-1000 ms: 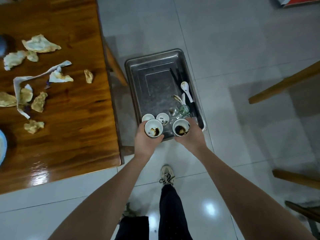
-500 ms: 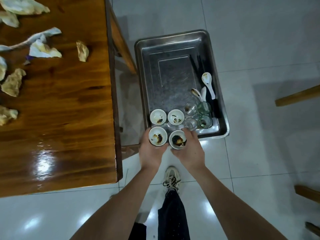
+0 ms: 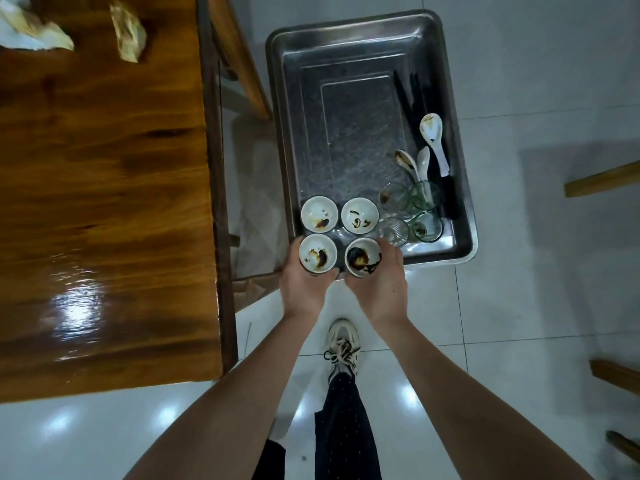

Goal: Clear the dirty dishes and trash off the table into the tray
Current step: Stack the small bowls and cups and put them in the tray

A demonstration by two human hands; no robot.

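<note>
Clerk: Entry one, holdings. Your left hand curls round the left bowl; your right hand curls round the right bowl. Both bowls are upright, side by side, at the near end of the tray, which sits low beside the table. Whether they touch the tray's bottom, cannot tell.

Checker: Entry two, hazards. The stained bowls already in the tray stand just beyond yours, and the glasses crowd your right hand. Lower carelessly and you likely knock rim on rim, or tip a glass. Rest a bowl on the tray's lip and it may topple out.

Clerk: Entry three, condition. Both held bowls are small, white and round, with dark sauce smeared inside. It is heavier in the right one and runs over its rim. Expect slick sides.

Checker: Outstanding: crumpled napkins lie on the table.
</note>
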